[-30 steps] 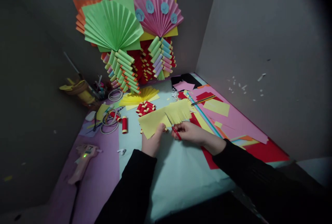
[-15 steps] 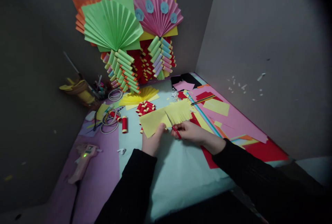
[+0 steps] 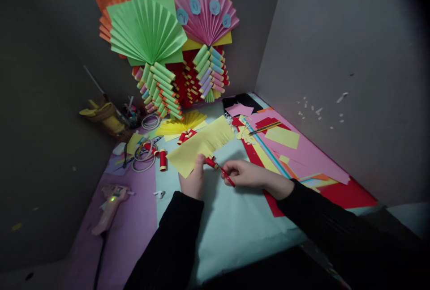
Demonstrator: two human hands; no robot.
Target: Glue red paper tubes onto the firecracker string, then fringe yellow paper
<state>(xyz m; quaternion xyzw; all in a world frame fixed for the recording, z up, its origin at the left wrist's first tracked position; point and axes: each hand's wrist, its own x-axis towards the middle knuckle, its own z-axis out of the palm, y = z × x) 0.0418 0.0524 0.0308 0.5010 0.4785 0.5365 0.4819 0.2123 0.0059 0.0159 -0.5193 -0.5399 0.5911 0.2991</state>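
Note:
My left hand (image 3: 193, 180) pinches a strip of yellow paper (image 3: 188, 153) by its lower edge, thumb on top. The strip slants up to the right, and its right half is cut into a fringe. In my right hand (image 3: 240, 173) are red-handled scissors (image 3: 227, 176), fingers closed round the handles. Their tips point up and left, just below the strip and apart from it. Behind the strip lie red paper rolls with yellow ends (image 3: 186, 136), partly hidden by it. Another red roll (image 3: 163, 160) stands to the left of my left hand.
A pink glue gun (image 3: 112, 209) with a lit green light lies at the left, near a white earbud (image 3: 159, 194). Rings of tape (image 3: 144, 155) sit behind. Coloured paper sheets (image 3: 282, 138) and a cutter knife (image 3: 265, 128) cover the right. Folded paper fans (image 3: 149, 35) hang above the back.
The scissors have come out of the yellow strip and down from its edge. My left hand has shifted slightly left, tilting the strip so its fringed end moved left and up.

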